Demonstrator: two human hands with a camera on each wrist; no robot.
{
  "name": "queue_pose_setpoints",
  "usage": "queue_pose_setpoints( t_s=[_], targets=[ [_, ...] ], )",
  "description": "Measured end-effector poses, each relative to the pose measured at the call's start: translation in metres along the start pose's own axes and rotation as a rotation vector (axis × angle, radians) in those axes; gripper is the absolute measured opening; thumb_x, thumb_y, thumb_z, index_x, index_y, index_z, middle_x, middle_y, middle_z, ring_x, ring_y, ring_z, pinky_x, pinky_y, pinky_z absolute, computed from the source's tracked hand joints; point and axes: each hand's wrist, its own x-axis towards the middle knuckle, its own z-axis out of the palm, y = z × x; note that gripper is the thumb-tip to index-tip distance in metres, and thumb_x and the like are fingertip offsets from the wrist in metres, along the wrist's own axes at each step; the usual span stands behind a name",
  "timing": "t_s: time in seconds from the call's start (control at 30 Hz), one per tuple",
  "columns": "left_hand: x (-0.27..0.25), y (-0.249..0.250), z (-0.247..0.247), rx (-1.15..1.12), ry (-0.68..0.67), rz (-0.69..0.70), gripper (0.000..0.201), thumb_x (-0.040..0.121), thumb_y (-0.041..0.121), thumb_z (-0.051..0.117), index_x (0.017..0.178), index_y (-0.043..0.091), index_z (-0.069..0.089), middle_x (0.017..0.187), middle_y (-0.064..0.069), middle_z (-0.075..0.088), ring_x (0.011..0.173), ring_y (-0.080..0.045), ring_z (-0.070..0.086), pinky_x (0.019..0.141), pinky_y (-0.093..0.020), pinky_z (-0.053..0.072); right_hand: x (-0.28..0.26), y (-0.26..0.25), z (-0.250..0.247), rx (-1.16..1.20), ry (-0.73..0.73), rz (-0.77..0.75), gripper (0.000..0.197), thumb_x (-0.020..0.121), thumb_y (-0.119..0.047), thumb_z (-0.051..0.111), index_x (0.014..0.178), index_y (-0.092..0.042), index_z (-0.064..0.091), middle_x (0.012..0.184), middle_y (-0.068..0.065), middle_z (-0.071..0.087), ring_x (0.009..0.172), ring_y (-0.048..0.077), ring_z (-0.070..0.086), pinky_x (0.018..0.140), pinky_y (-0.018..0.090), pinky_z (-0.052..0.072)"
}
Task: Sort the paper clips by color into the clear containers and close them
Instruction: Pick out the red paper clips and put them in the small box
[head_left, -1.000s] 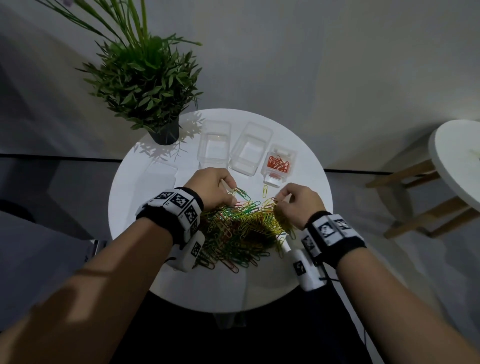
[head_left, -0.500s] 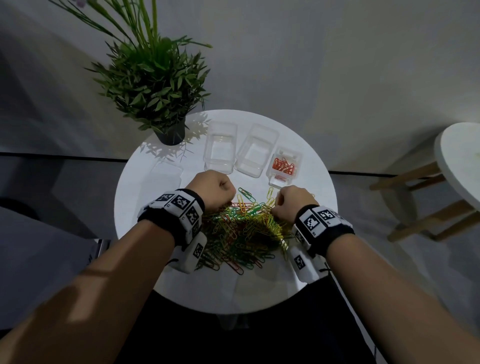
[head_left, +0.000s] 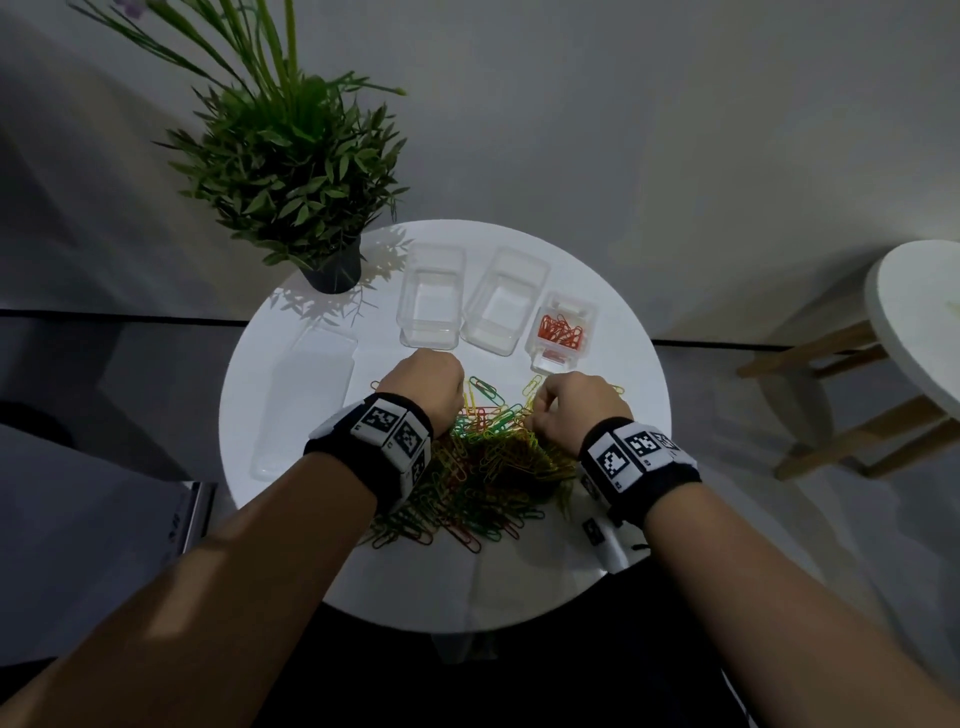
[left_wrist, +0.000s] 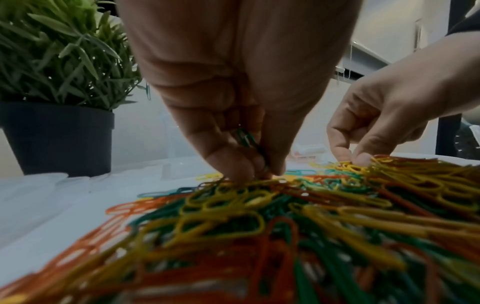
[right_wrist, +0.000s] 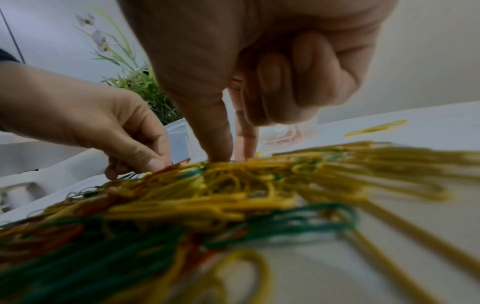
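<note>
A heap of green, yellow and orange-red paper clips (head_left: 485, 467) lies mid-table. My left hand (head_left: 428, 387) is at its far left edge and pinches a few green paper clips (left_wrist: 246, 142), fingertips down in the heap. At the far right edge, my right hand (head_left: 569, 408) has thumb and forefinger (right_wrist: 218, 144) pinched into the yellow paper clips (right_wrist: 249, 176), with its other fingers curled. Behind the heap stand two empty clear containers (head_left: 431, 299) (head_left: 506, 304). A smaller clear container (head_left: 563, 306) beside them holds orange-red clips.
A potted green plant (head_left: 296, 171) stands at the back left of the round white table (head_left: 613, 338). A clear lid (head_left: 306, 400) lies flat at the left. A second white table (head_left: 919, 322) with wooden legs stands to the right.
Both hands stay at the far edge of the heap and have drawn a little closer together. Their fingers have curled down into the clips.
</note>
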Motion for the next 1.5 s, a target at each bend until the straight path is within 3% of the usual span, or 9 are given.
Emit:
queue_pose_setpoints(
  t_s=[0.2,0.53,0.73,0.83,1.0,1.17,1.33,1.43,1.5],
  targets=[
    [-0.002,0.008,0.0,-0.038,-0.011,0.02,0.014,0.084,0.023,0.071,0.094,0.014,0.071,0.099,-0.005,0.066,0.096,-0.024,0.061,0.075,-0.03,0.049,0.002,-0.009,0.003,-0.017,-0.02,-0.051,0.017,0.088,-0.02,0.049,0.091,-0.013,0.064,0.093,0.007,0.067,0.089,0.027,0.062,0.075,0.033,0.053],
    [0.006,0.014,0.001,0.025,-0.042,0.084,0.018,0.088,0.011,0.049,0.089,0.005,0.066,0.089,-0.012,0.065,0.088,-0.029,0.062,0.074,-0.034,0.052,-0.006,0.009,-0.009,0.071,0.03,-0.035,0.012,0.088,-0.029,0.057,0.081,-0.024,0.065,0.077,-0.005,0.065,0.08,0.02,0.063,0.07,0.028,0.051],
    [-0.01,-0.02,-0.008,-0.338,0.045,0.041,0.011,0.084,0.023,0.065,0.08,0.015,0.072,0.078,0.003,0.067,0.078,-0.014,0.057,0.068,-0.022,0.04,0.008,-0.031,-0.002,-0.03,0.029,-0.163,0.015,0.088,-0.028,0.06,0.099,-0.034,0.067,0.109,0.003,0.062,0.103,0.025,0.058,0.081,0.033,0.046],
    [-0.014,-0.03,-0.012,-0.661,0.012,-0.064,0.011,0.084,0.014,0.066,0.073,0.013,0.068,0.062,0.003,0.06,0.061,-0.018,0.057,0.064,-0.027,0.053,0.013,-0.037,-0.002,-0.09,-0.016,-0.171,0.025,0.088,-0.02,0.058,0.106,-0.035,0.066,0.115,0.004,0.063,0.108,0.025,0.057,0.077,0.031,0.043],
    [-0.021,-0.035,-0.013,-0.967,-0.109,-0.141,0.019,0.091,0.0,0.058,0.074,0.008,0.062,0.073,-0.016,0.057,0.055,-0.015,0.054,0.054,-0.02,0.054,0.006,-0.039,-0.006,-0.182,-0.034,-0.207,0.021,0.09,-0.016,0.055,0.103,-0.027,0.069,0.099,-0.001,0.056,0.101,0.023,0.057,0.079,0.033,0.049],
    [-0.022,-0.029,-0.011,-1.061,-0.137,-0.19,0.018,0.092,0.002,0.056,0.075,0.007,0.06,0.068,-0.01,0.058,0.053,-0.009,0.056,0.051,-0.017,0.054,0.009,-0.038,-0.001,-0.184,-0.033,-0.264,0.017,0.09,-0.017,0.05,0.092,-0.021,0.066,0.09,0.0,0.066,0.091,0.022,0.058,0.067,0.03,0.047],
    [-0.025,-0.028,-0.015,-1.004,-0.051,-0.174,0.007,0.086,0.008,0.064,0.083,0.004,0.068,0.06,-0.007,0.06,0.043,-0.007,0.052,0.038,-0.016,0.039,0.01,-0.02,-0.002,0.383,-0.03,-0.07,0.018,0.09,-0.011,0.051,0.073,-0.015,0.055,0.074,-0.001,0.059,0.068,0.018,0.055,0.062,0.025,0.045],
    [-0.026,-0.024,-0.017,-0.954,0.01,-0.171,0.009,0.078,0.008,0.068,0.078,-0.001,0.069,0.076,-0.017,0.069,0.057,-0.02,0.058,0.043,-0.019,0.041,-0.003,-0.012,-0.015,0.935,-0.13,0.09,0.027,0.092,-0.001,0.043,0.069,-0.015,0.042,0.047,-0.004,0.044,0.038,0.01,0.037,0.036,0.012,0.027],
    [-0.026,-0.019,-0.018,-0.942,0.035,-0.152,0.011,0.078,0.007,0.068,0.071,0.001,0.063,0.082,-0.016,0.072,0.058,-0.019,0.062,0.046,-0.021,0.044,-0.01,-0.005,-0.021,1.137,-0.257,0.161,0.028,0.095,-0.007,0.039,0.07,-0.019,0.035,0.044,-0.004,0.034,0.031,0.007,0.026,0.037,0.01,0.015]
  ],
)
